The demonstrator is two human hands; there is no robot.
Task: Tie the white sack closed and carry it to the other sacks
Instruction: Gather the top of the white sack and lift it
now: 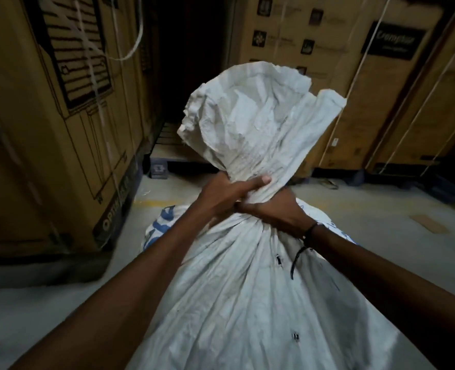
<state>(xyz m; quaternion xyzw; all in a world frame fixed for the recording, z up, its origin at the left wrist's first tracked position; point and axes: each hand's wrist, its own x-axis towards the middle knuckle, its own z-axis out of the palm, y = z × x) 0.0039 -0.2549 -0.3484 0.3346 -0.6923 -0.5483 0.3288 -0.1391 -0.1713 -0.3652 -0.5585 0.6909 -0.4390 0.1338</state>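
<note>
1. Crumpled white woven-plastic sack (247, 276) stands on floor at centre, neck gathered at 12 o'clock.
2. Neck is gripped by left hand (221, 198) & right hand (277, 212), both wrapped tight.
3. Step judged: tying; no cord seen, so a tie is needed next.
4. Brown cardboard cartons (47, 116) at 9 & 2 o'clock.

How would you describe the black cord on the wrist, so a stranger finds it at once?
Start at the big white sack in the middle. Both hands grip its gathered neck; follow the right hand back to its wrist. The black cord is there, one loose end dangling over the white cloth.
</note>
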